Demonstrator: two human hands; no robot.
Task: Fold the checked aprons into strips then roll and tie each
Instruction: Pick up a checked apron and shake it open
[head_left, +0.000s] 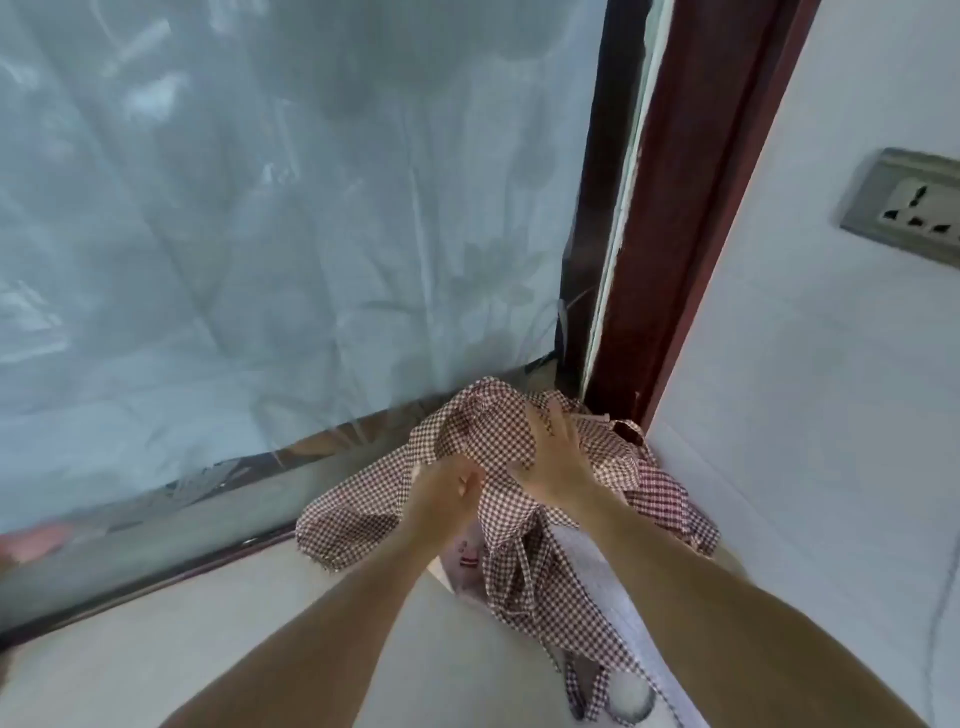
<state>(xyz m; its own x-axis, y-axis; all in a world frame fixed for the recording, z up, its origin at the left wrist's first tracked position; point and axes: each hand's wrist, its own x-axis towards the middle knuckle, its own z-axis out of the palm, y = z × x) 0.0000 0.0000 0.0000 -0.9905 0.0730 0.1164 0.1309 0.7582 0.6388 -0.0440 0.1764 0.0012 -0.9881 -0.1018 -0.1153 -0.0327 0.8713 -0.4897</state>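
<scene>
Aprons (519, 457) lie bunched in a loose heap in the corner, under the curtain (260, 208) and against the door frame (675, 208), some of the cloth spilling over a pale container (465, 558) whose shape I cannot make out. My hands are close together on the heap. My left hand (441, 499) has its fingers curled into a fold of checked cloth, gripping it. My right hand (553, 462) lies on top with fingers spread, pressing the bundle rather than pinching it, as far as I can see.

I judge this to be the very start: no strip is folded, nothing is rolled or tied. The job now is to get one apron free of the tangle. I should lift with the left hand and hold the rest down with the right, so only one piece comes away. The ties (576, 686) hang low on the near side and could snag, so I would pull slowly and shake the piece open before laying it flat on the floor (208, 649). A socket (914, 205) sits on the wall (831, 415), well apart.
</scene>
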